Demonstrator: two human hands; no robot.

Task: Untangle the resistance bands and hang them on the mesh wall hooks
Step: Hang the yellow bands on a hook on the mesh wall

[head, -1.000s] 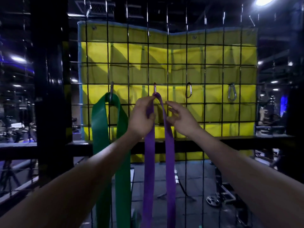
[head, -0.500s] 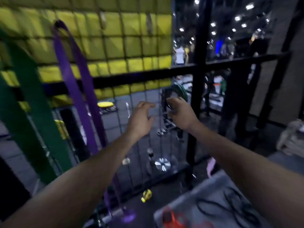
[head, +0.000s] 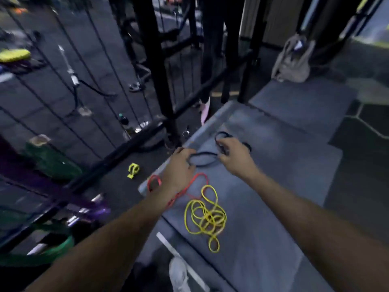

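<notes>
Both the left hand (head: 179, 165) and the right hand (head: 232, 155) grip the black band (head: 203, 160) stretched between them.

No readable text, labels, brands, numbers or signs anywhere.

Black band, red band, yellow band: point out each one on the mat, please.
black band (head: 205, 159): head view, on the loop between the two hands.
red band (head: 197, 177): head view, on its upper curve.
yellow band (head: 205, 218): head view, middle of the tangle.
</notes>
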